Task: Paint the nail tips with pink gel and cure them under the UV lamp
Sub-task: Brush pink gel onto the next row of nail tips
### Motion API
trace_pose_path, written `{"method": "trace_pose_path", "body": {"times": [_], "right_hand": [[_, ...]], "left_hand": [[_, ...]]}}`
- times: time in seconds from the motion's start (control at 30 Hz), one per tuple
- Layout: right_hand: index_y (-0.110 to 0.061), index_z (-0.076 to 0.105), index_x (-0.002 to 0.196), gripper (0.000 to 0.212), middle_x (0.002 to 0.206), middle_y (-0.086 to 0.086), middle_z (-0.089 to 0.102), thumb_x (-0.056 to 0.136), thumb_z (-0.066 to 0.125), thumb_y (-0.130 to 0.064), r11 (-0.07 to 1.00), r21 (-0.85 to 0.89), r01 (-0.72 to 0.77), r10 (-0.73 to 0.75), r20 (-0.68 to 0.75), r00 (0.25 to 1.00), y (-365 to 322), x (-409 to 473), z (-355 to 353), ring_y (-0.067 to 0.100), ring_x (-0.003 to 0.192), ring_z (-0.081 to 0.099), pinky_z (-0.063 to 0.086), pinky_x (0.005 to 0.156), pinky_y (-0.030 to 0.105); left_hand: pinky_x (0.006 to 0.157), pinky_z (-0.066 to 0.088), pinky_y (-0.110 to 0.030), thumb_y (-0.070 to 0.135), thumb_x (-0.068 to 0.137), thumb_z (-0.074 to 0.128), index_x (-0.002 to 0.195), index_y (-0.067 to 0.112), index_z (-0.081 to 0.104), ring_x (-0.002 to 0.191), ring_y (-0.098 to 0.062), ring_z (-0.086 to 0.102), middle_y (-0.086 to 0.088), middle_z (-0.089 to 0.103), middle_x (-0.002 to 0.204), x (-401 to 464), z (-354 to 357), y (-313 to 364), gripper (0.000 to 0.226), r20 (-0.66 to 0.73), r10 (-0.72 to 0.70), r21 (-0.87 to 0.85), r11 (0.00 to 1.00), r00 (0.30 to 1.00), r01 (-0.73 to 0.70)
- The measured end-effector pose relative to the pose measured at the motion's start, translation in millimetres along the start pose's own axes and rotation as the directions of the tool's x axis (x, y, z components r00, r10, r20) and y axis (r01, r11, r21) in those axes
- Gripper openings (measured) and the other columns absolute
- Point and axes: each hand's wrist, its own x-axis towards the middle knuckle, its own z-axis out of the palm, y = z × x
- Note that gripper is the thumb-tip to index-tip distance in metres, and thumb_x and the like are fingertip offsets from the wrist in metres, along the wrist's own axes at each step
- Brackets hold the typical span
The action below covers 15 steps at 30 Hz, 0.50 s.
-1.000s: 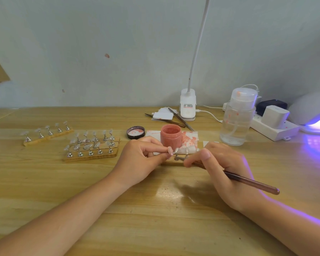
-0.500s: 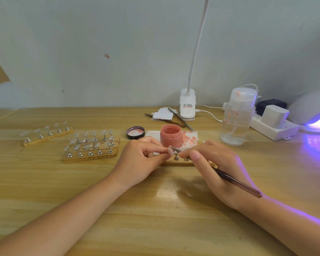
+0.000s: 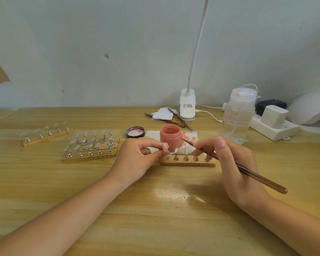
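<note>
The left hand [image 3: 137, 156] pinches 1 nail tip [image 3: 165, 146] between curled fingers, just left of the wooden stand [image 3: 187, 162] on the counter [image 3: 155, 209]. The right hand [image 3: 235, 163] grips the brush [image 3: 248, 171], its long axis running from lower right up to the bristle end, which points left at the open pink gel jar [image 3: 170, 134]. The jar lies just behind both hands, nearer the brush tip. The UV lamp [image 3: 310, 109] sits far right, nearer the right hand.

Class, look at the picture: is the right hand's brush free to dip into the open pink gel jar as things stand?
Probably yes. The pink gel jar stands open, its lid aside, and the brush in the right hand points at it with nothing between.
</note>
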Motion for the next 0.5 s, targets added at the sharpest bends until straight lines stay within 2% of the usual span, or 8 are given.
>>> {"method": "trace_pose_path", "body": {"times": [0.13,0.3,0.4,0.5], "right_hand": [[-0.030,0.066,0.081,0.040,0.080,-0.008,0.067,0.092,0.029,-0.039,1.000,0.002,-0.025,0.025,0.005,1.000,0.7,1.1,1.1,0.011,0.079,0.061,0.048,0.068,0.029],[-0.028,0.066,0.081,0.040,0.081,-0.006,0.068,0.091,0.029,-0.040,0.999,0.003,-0.040,0.040,0.006,0.999,1.0,2.1,1.7,0.009,0.077,0.061,0.048,0.067,0.027],[-0.027,0.066,0.081,0.041,0.081,-0.007,0.068,0.091,0.029,-0.041,0.999,-0.014,-0.045,0.045,0.017,0.999,1.2,2.2,1.7,0.009,0.078,0.061,0.048,0.067,0.028],[-0.029,0.066,0.081,0.041,0.081,-0.008,0.067,0.090,0.029,-0.042,0.998,-0.031,-0.052,0.053,0.022,0.998,1.7,2.6,1.7,0.008,0.080,0.061,0.047,0.069,0.025]], "left_hand": [[0.043,0.028,-0.016,0.023,0.071,0.075,0.067,0.033,0.071,0.052,-0.018,0.041,0.001,0.071,0.067,0.5,0.2,1.1,0.011,0.020,-0.062,0.025,0.998,0.998,0.062],[0.045,0.030,-0.014,0.021,0.070,0.077,0.069,0.028,0.072,0.057,-0.016,0.045,-0.004,0.071,0.072,3.3,1.9,1.8,0.009,0.043,-0.118,0.043,0.992,0.992,0.116],[0.045,0.032,-0.007,0.016,0.070,0.077,0.067,0.026,0.071,0.048,-0.001,0.047,0.012,0.069,0.063,3.4,2.3,3.2,0.012,0.051,-0.125,0.043,0.991,0.991,0.123],[0.050,0.035,-0.003,0.013,0.070,0.077,0.067,0.026,0.070,0.055,0.010,0.055,0.023,0.066,0.063,4.4,2.9,3.7,0.015,0.078,-0.145,0.053,0.989,0.986,0.141]]}}
